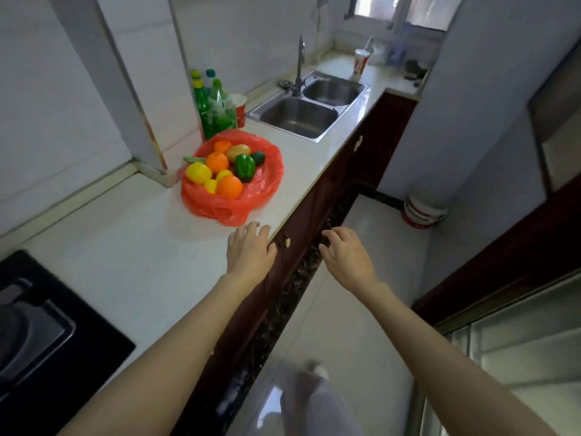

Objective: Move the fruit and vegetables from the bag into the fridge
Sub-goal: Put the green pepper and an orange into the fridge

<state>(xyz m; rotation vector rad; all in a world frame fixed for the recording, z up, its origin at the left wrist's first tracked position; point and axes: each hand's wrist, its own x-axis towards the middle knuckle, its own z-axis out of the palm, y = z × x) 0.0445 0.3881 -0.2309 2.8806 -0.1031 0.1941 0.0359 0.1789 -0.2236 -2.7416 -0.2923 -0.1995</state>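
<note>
A red plastic bag (264, 184) lies open on the white counter (125, 247). It holds a yellow pepper (198, 173), a green pepper (244, 166), two oranges (217, 161), lemons (211, 185), a kiwi-like brown fruit (238, 151) and a dark green fruit (258, 157). My left hand (250, 250) hovers over the counter's front edge just below the bag, fingers apart and holding nothing. My right hand (345, 253) hangs over the floor to the right, fingers spread and curled, holding nothing. No fridge can be made out for certain.
A double steel sink (301, 116) with a tap sits beyond the bag. Green bottles (213, 105) and a red paper cup (240, 110) stand behind the bag. A black hob (37, 325) is at the left. A white and red bucket (423, 212) stands on the floor.
</note>
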